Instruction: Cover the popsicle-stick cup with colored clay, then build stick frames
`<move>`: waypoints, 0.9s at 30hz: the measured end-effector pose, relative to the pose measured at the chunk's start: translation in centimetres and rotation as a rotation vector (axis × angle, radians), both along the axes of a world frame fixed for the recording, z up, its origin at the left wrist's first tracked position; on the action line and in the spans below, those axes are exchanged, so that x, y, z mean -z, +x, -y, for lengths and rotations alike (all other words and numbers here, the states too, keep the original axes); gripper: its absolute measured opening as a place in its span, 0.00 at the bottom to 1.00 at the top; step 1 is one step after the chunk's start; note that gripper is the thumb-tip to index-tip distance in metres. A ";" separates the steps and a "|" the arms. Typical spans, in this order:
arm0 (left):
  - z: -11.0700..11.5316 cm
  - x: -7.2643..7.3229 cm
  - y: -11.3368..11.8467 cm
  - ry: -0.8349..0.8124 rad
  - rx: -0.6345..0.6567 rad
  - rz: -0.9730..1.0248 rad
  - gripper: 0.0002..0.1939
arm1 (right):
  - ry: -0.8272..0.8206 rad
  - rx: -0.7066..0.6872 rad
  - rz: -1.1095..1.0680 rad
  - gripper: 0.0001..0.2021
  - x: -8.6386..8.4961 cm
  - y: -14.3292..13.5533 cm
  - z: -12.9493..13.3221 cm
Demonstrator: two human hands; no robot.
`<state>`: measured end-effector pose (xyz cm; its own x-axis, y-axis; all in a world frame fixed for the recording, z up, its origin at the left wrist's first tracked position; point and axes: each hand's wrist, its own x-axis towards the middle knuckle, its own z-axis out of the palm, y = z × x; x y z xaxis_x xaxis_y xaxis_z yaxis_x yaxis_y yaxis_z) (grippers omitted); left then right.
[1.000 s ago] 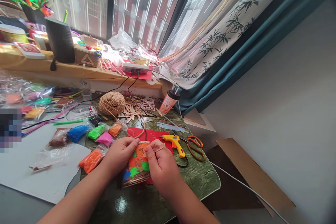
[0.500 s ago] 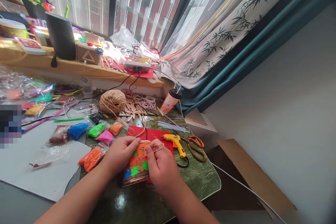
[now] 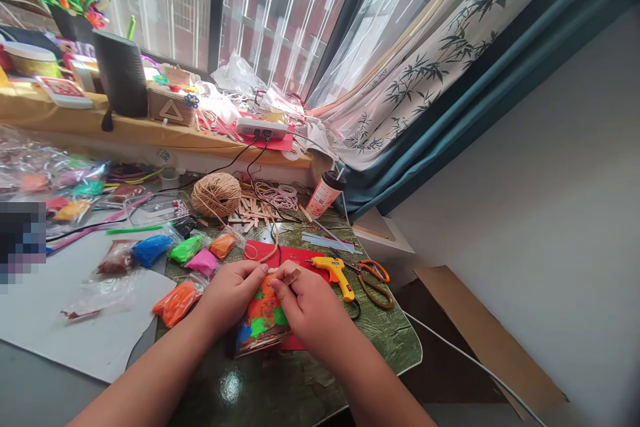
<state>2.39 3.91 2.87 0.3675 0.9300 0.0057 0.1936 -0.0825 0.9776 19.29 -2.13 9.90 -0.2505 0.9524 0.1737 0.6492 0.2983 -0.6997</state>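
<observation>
A small craft piece (image 3: 261, 312) covered in orange, green, blue and brown patches is held over a red sheet (image 3: 300, 255). My left hand (image 3: 234, 293) grips its upper left edge, thumb near the pale rim at the top. My right hand (image 3: 305, 297) is closed on a small flat wooden stick (image 3: 293, 275), its fingertips against the upper right of the piece. A twine strand runs from the twine ball (image 3: 216, 195) toward the piece. Just right of my right hand lies a yellow glue gun (image 3: 337, 273).
Scissors (image 3: 375, 280) lie near the right table edge. Bags of coloured clay (image 3: 151, 249) sit to the left, beside a white board (image 3: 45, 320). Behind are wooden sticks (image 3: 253, 208), a lidded cup (image 3: 325, 195) and a power strip (image 3: 261, 128).
My right hand has shifted slightly up and left over the top of the piece, and the small stick in it has turned. My left hand has stayed nearly in place.
</observation>
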 end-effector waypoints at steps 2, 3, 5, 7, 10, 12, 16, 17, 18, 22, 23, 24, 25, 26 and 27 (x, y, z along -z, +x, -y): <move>0.0 0.0 0.0 0.004 -0.009 0.004 0.26 | -0.015 0.012 -0.058 0.09 -0.2 -0.1 -0.3; 0.0 0.0 0.0 0.005 -0.012 0.004 0.26 | -0.011 0.023 -0.080 0.09 -0.2 -0.2 -0.4; 0.0 -0.1 0.0 0.006 -0.012 0.001 0.27 | 0.002 0.035 -0.099 0.10 0.1 -0.3 -0.4; 0.0 -0.1 -0.1 0.006 -0.011 -0.006 0.27 | 0.029 0.052 -0.114 0.11 0.5 -0.4 -0.1; -0.1 0.0 -0.1 0.002 -0.012 -0.019 0.29 | 0.097 0.146 -0.157 0.13 0.9 -0.2 0.7; -0.1 0.1 -0.1 -0.001 -0.012 -0.027 0.29 | 0.098 0.186 -0.180 0.14 1.0 -0.1 1.2; -0.2 0.3 -0.1 -0.001 -0.011 -0.033 0.29 | 0.041 0.161 -0.184 0.14 1.3 -0.2 1.5; -0.2 0.4 -0.1 -0.001 -0.008 -0.034 0.29 | 0.043 0.160 -0.183 0.14 1.3 -0.4 1.4; -0.2 0.4 -0.1 -0.001 -0.004 -0.034 0.29 | 0.048 0.159 -0.182 0.14 1.4 -0.5 1.3; -0.2 0.4 -0.1 -0.004 0.012 -0.029 0.30 | 0.059 0.144 -0.160 0.13 1.6 -0.8 0.8; -0.2 0.3 -0.1 -0.005 0.012 -0.028 0.30 | 0.057 0.141 -0.147 0.13 1.6 -0.8 0.7; -0.2 0.3 -0.1 -0.008 0.010 -0.027 0.30 | 0.054 0.140 -0.132 0.12 1.6 -0.8 0.7; -0.1 0.2 -0.1 -0.010 0.007 -0.026 0.29 | 0.049 0.136 -0.113 0.12 1.5 -0.8 0.6; -0.1 0.1 -0.1 -0.012 0.002 -0.024 0.29 | 0.044 0.131 -0.091 0.12 1.4 -0.8 0.6; -0.1 0.0 -0.1 -0.014 -0.004 -0.021 0.29 | 0.039 0.125 -0.069 0.11 1.2 -0.7 0.5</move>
